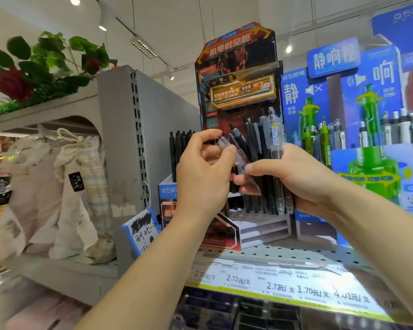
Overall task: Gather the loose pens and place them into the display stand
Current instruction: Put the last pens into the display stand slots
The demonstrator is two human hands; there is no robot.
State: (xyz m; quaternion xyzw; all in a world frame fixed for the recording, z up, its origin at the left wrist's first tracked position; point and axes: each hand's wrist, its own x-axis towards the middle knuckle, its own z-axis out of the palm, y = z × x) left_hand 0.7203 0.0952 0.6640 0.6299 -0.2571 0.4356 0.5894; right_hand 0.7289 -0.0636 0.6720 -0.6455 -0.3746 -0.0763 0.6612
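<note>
right hand (293,177) grips pen bundle (267,163) — left hand (200,172) pinches one clear pen (227,145), tips hidden

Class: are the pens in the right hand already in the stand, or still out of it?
Out. The right hand grips the pens in front of the stand, tips above its steps.

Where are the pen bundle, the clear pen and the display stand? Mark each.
pen bundle (267,182), head view, on the dark barrels above the right hand's fingers.
clear pen (224,142), head view, on its upper barrel by the left thumb.
display stand (239,60), head view, on its orange header card.
</note>
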